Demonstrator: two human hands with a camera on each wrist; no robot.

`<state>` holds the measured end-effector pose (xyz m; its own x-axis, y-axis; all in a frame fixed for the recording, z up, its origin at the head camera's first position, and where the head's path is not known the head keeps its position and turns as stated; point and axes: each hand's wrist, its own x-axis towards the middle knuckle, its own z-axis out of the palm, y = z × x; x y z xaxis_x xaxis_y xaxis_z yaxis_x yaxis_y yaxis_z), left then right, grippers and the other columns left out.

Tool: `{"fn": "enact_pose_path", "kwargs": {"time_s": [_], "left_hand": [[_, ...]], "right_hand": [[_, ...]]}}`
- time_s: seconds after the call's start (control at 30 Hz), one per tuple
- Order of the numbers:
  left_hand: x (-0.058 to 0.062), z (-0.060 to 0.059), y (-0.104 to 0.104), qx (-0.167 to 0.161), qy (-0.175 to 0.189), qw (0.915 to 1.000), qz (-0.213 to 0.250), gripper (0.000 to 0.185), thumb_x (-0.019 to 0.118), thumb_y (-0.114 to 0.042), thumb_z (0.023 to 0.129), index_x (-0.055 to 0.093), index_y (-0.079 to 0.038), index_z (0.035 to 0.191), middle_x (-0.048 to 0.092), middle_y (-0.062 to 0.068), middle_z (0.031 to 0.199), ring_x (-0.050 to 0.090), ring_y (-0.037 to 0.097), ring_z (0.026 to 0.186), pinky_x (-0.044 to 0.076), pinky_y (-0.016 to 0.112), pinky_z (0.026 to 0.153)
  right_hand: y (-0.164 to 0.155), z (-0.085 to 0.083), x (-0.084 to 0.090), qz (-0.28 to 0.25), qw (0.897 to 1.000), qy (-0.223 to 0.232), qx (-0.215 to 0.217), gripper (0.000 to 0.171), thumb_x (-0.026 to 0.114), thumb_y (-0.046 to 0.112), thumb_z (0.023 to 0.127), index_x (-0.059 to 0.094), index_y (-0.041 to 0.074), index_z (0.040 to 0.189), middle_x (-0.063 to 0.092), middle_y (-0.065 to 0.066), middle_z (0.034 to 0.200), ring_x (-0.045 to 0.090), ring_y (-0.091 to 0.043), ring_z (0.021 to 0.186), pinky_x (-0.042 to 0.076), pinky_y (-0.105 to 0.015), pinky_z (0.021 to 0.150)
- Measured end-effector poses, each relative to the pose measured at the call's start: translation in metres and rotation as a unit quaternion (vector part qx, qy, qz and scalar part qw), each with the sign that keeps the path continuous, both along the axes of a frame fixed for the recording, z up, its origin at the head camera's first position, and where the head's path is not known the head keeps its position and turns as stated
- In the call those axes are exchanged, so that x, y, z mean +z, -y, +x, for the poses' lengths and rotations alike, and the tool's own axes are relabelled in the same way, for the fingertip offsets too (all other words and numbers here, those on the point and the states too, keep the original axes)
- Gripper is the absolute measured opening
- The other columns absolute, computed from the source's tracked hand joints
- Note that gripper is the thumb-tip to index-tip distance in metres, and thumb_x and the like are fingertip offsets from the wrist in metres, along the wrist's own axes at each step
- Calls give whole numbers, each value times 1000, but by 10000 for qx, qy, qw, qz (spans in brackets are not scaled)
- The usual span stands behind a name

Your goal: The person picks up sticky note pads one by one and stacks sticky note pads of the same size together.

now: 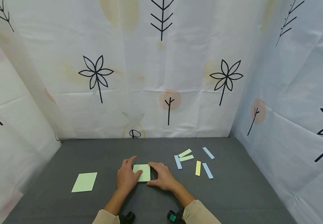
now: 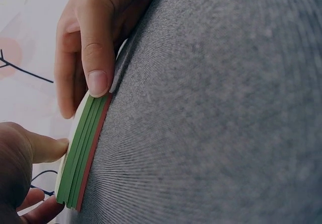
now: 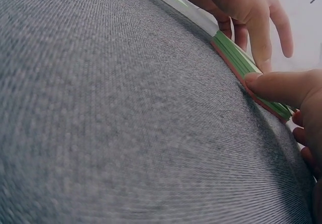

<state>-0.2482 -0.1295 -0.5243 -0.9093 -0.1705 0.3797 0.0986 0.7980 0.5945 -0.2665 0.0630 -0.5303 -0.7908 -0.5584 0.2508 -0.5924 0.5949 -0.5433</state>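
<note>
A square pad of sticky notes point(image 1: 145, 169) lies on the grey table, pale green on top. In the left wrist view its edge shows several green layers over a red bottom layer. My left hand point(image 1: 127, 175) rests its thumb on the top face near the left edge, fingers extended beside that side. My right hand point(image 1: 164, 177) spans the right side, thumb point(image 3: 266, 83) against the front edge and fingers at the far right corner. To the left lies a flat pale green square sheet point(image 1: 84, 182), apart from both hands.
Right of the hands lie small paper strips: several blue ones point(image 1: 207, 170), two green ones point(image 1: 186, 158) and a yellow one point(image 1: 198, 168). Patterned white curtains point(image 1: 189, 118) enclose the table point(image 1: 234, 199) at the back and both sides.
</note>
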Motion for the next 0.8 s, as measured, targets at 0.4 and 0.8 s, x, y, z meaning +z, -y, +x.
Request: {"fn": "enact_pose_path", "kwargs": {"time_s": [0.4,0.8], "left_hand": [[-6,0,5,-142,-158,9996,193,61,84,-22,75,61,-11,130,56,18,119,61,33,88,46,52,76],[-8,8,47,-545,-132,9970,524,39,78,-19,84,67,-9,120,59,10,116,61,28,95,48,49,78]], "right_hand": [[1,-2,-6,5,9994,-335,50,67,69,43,88,50,8,142,46,-3,146,43,-26,131,35,-59,98],[1,1,-3,45,9997,-237,-43,67,72,41,86,52,8,141,50,-4,144,44,-25,130,35,-57,99]]}}
